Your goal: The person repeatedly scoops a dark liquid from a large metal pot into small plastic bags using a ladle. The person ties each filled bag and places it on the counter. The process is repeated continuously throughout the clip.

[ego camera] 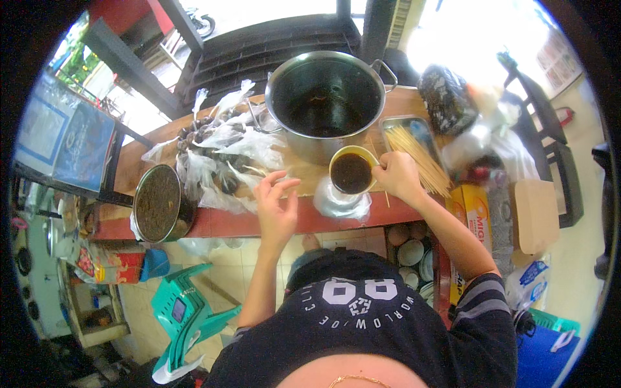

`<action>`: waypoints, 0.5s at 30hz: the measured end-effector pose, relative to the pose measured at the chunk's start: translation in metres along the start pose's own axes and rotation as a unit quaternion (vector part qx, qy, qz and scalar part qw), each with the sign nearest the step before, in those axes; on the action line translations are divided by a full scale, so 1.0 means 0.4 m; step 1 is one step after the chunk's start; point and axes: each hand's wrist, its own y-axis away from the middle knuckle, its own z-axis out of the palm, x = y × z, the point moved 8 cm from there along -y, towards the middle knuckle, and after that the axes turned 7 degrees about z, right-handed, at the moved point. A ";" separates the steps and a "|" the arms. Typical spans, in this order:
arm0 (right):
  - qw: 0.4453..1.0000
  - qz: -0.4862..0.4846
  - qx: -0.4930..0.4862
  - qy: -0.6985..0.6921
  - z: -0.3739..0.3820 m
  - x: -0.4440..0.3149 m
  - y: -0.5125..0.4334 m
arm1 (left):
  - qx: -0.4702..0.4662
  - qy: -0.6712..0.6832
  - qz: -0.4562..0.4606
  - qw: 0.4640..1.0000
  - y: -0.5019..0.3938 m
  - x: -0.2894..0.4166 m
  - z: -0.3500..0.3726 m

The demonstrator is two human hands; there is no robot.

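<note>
My right hand (pixel 399 175) grips the handle of a yellow cup (pixel 352 170) full of dark brown liquid. Below the cup, clear plastic bags (pixel 339 202) lie at the table's red front edge. My left hand (pixel 278 203) is raised with its fingers apart and holds nothing, left of the cup. A large steel pot (pixel 310 140) with dark liquid inside stands behind the cup. Tied plastic bags (pixel 228 145) with dark contents are heaped to the left. At the far left of the table sits a round metal container (pixel 157 203) of brown, grainy matter.
Bamboo skewers (pixel 419 160) lie in a metal tray (pixel 406 122) to the right, beside filled plastic bags (pixel 499 131) and a yellow box (pixel 473 208). Stacked bowls (pixel 410 253) sit under the table. A green plastic stool (pixel 182 310) stands on the floor at left.
</note>
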 end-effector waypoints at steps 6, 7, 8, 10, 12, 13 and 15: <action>0.990 -0.077 0.100 0.071 -0.025 -0.045 0.019 | -0.006 0.007 -0.011 1.000 0.001 -0.021 0.004; 0.987 -0.089 0.113 0.077 -0.030 -0.052 0.023 | -0.005 0.003 -0.008 1.000 0.000 -0.022 0.005; 0.985 -0.096 0.116 0.083 -0.031 -0.055 0.026 | -0.005 -0.002 -0.005 1.000 -0.001 -0.023 0.007; 0.981 -0.112 0.129 0.090 -0.034 -0.064 0.033 | -0.008 -0.006 -0.003 1.000 -0.004 -0.029 0.013; 0.981 -0.111 0.123 0.096 -0.029 -0.068 0.037 | -0.012 -0.009 0.003 1.000 -0.008 -0.033 0.022; 0.980 -0.114 0.129 0.097 -0.032 -0.072 0.039 | -0.013 -0.010 0.009 1.000 -0.011 -0.034 0.026; 0.980 -0.116 0.136 0.086 -0.044 -0.080 0.039 | -0.019 -0.013 0.017 1.000 -0.016 -0.036 0.035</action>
